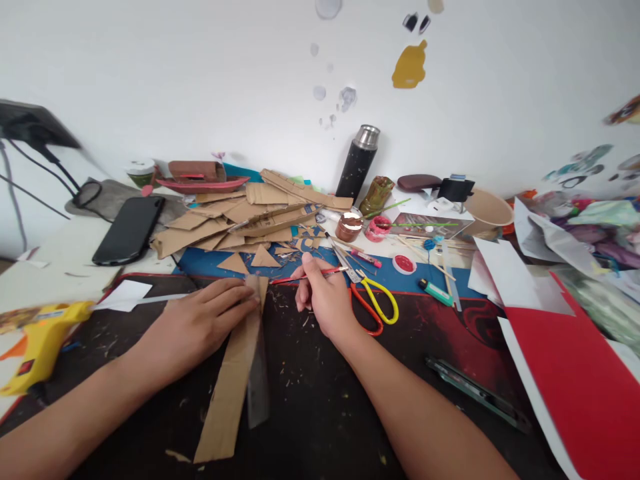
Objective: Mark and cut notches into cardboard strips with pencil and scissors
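My left hand (213,313) lies with fingers stretched over the top of a long cardboard strip (225,393), its fingertips resting on the strip and on a clear ruler (258,390) along the strip's right edge. To the right, the fingers of my right hand (325,293) are curled round a thin red pencil (285,280), which points leftward toward the strip. Scissors (383,300) with one yellow and one red handle lie just beyond my right wrist. A utility knife (477,393) is on the dark mat, right of my right forearm.
Cardboard scraps (235,220) are piled at the back, beside a small model boat (200,177). A yellow glue gun (45,343) and a black phone (129,230) lie left. Paint jars (349,227), a black flask (359,163) and red paper (575,387) are to the right.
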`<state>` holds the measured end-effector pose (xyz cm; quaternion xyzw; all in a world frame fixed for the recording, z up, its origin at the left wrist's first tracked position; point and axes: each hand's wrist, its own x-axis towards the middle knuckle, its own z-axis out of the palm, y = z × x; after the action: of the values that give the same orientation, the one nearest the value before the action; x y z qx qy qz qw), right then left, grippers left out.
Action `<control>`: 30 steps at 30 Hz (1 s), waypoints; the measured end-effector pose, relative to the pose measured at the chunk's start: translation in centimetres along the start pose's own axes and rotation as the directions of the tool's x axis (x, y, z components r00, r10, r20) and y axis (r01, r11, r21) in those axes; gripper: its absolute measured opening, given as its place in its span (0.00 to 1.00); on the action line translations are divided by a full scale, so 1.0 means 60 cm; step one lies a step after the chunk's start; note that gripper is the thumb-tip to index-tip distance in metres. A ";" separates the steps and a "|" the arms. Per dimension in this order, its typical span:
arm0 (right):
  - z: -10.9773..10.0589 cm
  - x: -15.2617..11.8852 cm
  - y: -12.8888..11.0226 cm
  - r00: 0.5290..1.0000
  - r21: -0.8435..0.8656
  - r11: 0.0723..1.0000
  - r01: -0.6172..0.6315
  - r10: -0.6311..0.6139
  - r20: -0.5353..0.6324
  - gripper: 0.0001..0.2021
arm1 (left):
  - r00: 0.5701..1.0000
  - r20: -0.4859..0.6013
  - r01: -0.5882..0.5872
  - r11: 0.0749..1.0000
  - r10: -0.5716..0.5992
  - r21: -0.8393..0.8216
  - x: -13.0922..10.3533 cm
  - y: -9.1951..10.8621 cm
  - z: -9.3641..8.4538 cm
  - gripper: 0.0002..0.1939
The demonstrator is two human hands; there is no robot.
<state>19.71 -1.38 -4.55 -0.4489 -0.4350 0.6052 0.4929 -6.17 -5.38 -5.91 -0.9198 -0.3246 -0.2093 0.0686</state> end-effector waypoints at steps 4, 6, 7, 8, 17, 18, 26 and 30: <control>0.001 -0.003 -0.001 1.000 -0.026 1.000 -0.001 0.002 0.016 0.30 | 0.996 0.053 0.079 0.996 -0.077 -0.031 -0.009 0.003 0.004 0.23; 0.002 -0.004 -0.002 1.000 -0.038 0.999 -0.001 0.001 0.015 0.30 | 0.994 0.066 0.087 0.996 -0.085 -0.032 -0.016 0.002 0.006 0.24; 0.002 -0.005 -0.003 1.000 -0.045 0.999 0.000 0.001 0.013 0.31 | 0.994 0.071 0.081 0.996 -0.079 -0.032 -0.019 0.000 0.007 0.24; 0.002 -0.005 -0.003 1.000 -0.052 0.999 0.000 0.000 0.012 0.31 | 0.995 0.074 0.074 0.997 -0.071 -0.033 -0.022 -0.001 0.008 0.25; 0.002 -0.008 0.000 0.999 -0.108 0.994 0.021 -0.016 0.042 0.30 | 0.999 0.051 0.018 0.999 -0.016 -0.035 -0.028 -0.005 0.002 0.24; 0.002 -0.008 0.000 0.999 -0.112 0.993 0.026 -0.021 0.046 0.30 | 0.998 0.055 0.009 1.000 -0.008 -0.027 -0.029 -0.005 0.001 0.24; 0.004 -0.013 0.002 0.997 -0.160 0.986 0.042 -0.031 0.070 0.28 | 0.997 0.063 0.036 0.998 -0.033 -0.054 -0.036 -0.007 0.001 0.29; 0.004 -0.013 0.002 0.996 -0.158 0.987 0.036 -0.023 0.084 0.27 | 0.996 0.083 0.049 0.998 -0.045 -0.049 -0.036 -0.005 0.000 0.30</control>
<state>19.53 -2.21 -4.53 -0.4554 -0.5083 0.5790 0.4461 -7.85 -6.38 -6.87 -0.9212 -0.3432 -0.1814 0.0271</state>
